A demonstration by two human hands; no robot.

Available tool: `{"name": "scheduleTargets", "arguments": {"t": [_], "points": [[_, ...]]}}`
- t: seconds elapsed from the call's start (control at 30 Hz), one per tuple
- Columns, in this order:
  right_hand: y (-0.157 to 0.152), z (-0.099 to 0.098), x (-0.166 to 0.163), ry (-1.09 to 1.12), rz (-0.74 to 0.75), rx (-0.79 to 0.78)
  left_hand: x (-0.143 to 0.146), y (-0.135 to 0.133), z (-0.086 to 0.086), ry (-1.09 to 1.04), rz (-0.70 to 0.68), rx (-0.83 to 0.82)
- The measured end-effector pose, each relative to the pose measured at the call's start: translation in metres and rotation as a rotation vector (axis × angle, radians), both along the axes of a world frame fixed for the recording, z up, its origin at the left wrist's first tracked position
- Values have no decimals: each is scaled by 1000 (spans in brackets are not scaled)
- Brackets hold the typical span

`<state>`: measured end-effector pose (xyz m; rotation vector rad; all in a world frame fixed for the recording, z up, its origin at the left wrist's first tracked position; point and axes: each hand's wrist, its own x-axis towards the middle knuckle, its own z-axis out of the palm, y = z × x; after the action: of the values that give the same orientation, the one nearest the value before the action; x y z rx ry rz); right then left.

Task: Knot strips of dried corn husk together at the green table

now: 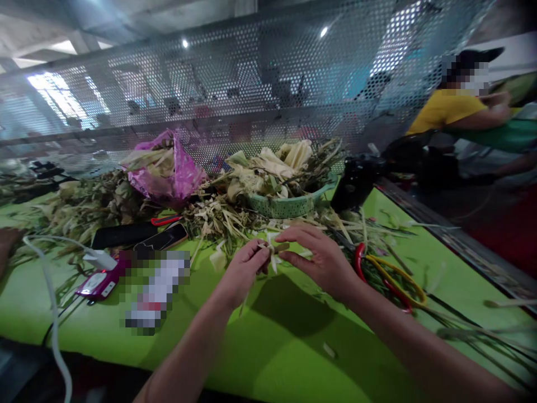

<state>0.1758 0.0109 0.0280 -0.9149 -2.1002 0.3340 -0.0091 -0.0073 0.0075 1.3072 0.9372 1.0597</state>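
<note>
Leaf strips (274,261) pinched in L hand (248,265) w/ R hand (322,256) half-open (white item (161,292) unreadable).

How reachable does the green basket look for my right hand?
Probably yes: the green basket sits beyond the right hand, with only low plant scraps seen between, though that hand is busy at a pale strip.

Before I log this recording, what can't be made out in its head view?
All in the head view:
Pale strips: partly hidden by the left hand; too small to tell whether the right hand touches them.
Green basket: inside covered by plant material.
White item: details masked by pixelation.
Another person's hand: cut off by the left edge.
Whatever lies behind the perforated panel: blurred, screened by it.
</note>
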Motion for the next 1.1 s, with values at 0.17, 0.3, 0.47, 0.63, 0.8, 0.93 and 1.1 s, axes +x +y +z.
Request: {"name": "scheduleTargets", "arguments": {"t": [0.17, 0.3, 0.47, 0.63, 0.8, 0.93, 1.1], "points": [[-3, -3, -2, -149, -79, 123, 1, 0, -1, -7, -12, -17], [-4, -3, -1, -207, -79, 149, 0, -1, -1, 55, 1, 16], [-4, -2, -2, -143, -43, 73, -1, -1, 0, 38, 21, 7], [1, -1, 0, -30, 5, -141, -4, 1, -1, 49, -40, 11], [7, -2, 2, 147, 59, -512, -5, 1, 1, 205, -66, 104], [4, -3, -2, 269, 47, -551, -1, 0, 0, 238, -124, 138], [-2, -5, -7, 262, 0, -404, 2, 0, -4, 235, -121, 150]]}}
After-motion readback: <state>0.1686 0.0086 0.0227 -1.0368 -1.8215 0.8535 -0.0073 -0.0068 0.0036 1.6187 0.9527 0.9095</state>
